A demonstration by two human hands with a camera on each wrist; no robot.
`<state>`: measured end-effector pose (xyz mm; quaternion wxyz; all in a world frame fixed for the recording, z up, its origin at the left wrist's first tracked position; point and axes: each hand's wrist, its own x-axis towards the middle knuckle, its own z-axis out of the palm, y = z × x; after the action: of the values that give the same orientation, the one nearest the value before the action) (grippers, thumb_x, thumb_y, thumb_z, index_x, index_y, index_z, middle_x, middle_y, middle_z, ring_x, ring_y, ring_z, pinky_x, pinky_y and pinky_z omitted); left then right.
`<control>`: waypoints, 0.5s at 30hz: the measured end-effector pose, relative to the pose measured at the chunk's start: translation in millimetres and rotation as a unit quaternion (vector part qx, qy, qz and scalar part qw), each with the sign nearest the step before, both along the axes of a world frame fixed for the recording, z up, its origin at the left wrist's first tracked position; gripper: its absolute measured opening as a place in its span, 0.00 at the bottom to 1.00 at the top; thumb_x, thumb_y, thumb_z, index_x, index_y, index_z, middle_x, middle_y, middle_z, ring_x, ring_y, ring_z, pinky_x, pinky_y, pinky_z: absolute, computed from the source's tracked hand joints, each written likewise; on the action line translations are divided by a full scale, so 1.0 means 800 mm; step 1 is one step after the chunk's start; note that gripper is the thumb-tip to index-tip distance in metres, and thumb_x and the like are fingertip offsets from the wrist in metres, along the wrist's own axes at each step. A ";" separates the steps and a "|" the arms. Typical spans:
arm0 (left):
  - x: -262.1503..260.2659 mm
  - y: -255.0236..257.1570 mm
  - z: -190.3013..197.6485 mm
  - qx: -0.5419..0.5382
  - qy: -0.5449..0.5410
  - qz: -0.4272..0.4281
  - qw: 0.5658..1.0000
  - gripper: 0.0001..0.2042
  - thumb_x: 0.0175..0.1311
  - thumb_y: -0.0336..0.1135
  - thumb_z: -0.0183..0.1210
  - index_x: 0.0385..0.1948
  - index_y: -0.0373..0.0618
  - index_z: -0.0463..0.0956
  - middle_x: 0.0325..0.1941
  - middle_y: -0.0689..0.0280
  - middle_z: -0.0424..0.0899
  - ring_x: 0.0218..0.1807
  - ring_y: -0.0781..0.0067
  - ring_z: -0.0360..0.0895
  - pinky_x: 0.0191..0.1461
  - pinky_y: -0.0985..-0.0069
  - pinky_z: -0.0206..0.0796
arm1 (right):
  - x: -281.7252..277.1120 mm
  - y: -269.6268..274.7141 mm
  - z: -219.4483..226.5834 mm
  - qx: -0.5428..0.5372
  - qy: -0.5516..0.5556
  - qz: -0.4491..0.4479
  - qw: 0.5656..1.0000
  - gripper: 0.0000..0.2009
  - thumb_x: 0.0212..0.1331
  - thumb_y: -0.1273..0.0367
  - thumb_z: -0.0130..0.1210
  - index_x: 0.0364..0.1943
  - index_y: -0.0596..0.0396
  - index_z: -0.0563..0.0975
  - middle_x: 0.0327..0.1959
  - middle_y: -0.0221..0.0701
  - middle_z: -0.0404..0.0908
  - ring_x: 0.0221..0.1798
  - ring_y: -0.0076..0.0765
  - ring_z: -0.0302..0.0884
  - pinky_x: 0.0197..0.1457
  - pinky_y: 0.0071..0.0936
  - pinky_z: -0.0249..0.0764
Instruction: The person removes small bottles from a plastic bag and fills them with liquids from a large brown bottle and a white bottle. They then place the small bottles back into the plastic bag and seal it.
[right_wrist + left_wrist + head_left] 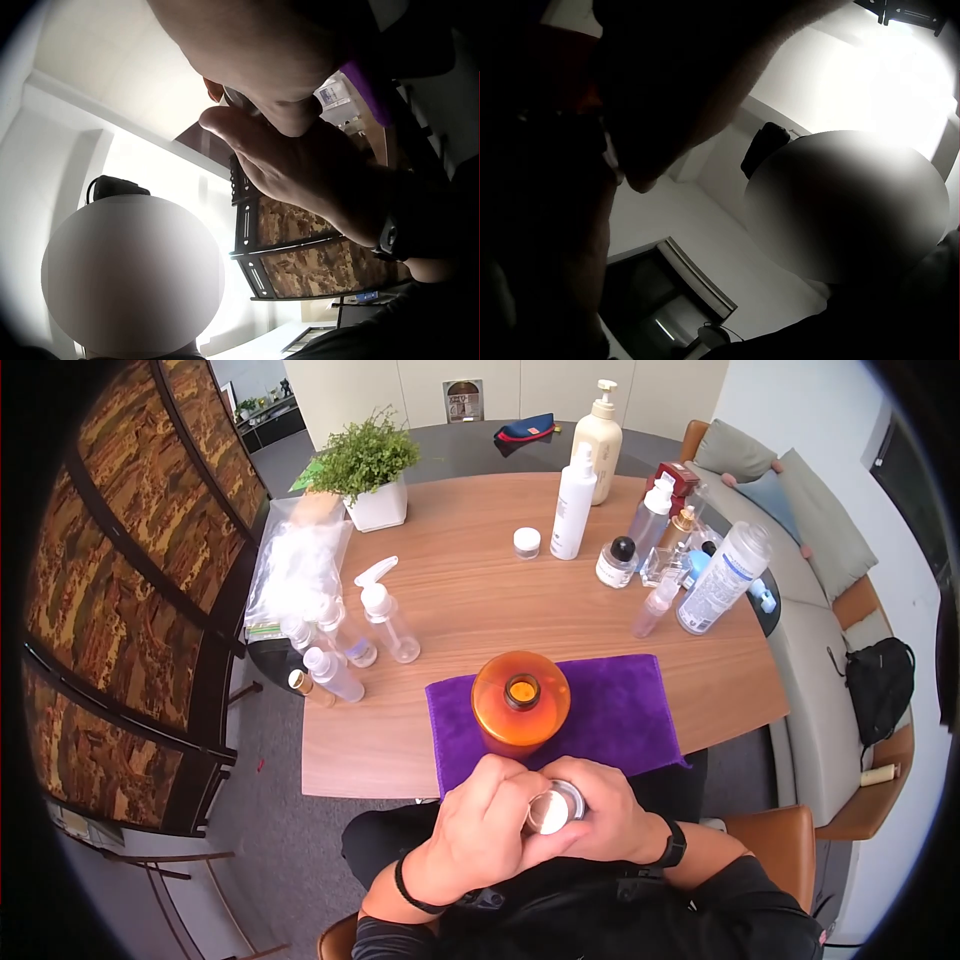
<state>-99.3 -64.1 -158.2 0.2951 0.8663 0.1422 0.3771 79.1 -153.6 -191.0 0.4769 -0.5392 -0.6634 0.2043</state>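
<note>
Both hands meet close to the body, just in front of the table's near edge. My left hand (485,825) and my right hand (608,815) grip a small round container (553,809) from either side, their fingers curled about it. It has a pale, shiny round face and a clear rim, turned up toward the head camera; its lower part is hidden by the hands. An amber bottle (515,725) with an uncovered neck stands just beyond them on a purple cloth (620,705). In the right wrist view, the container (238,99) shows only as a dark sliver between the hands.
Small clear bottles (392,630) and a plastic bag (290,575) occupy the table's left side, near a potted plant (375,500). White pump bottles (573,510), a small jar (527,543), a black-capped bottle (616,565) and a tall clear bottle (722,582) stand to the right.
</note>
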 end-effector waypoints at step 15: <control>-0.035 0.055 -0.006 -0.427 -0.292 -0.049 0.854 0.28 0.79 0.47 0.62 0.68 0.31 0.70 0.53 0.49 0.86 0.52 0.67 0.82 0.50 0.75 0.71 | 0.031 0.008 0.014 -0.004 0.073 -0.038 0.997 0.25 0.48 0.71 0.80 0.51 0.55 0.80 0.43 0.35 0.89 0.44 0.37 0.90 0.51 0.33 0.84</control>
<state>-127.6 -20.4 -162.7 0.6817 0.5110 0.1541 0.5005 103.8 -147.0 -179.6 0.5290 -0.5501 -0.6049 0.2274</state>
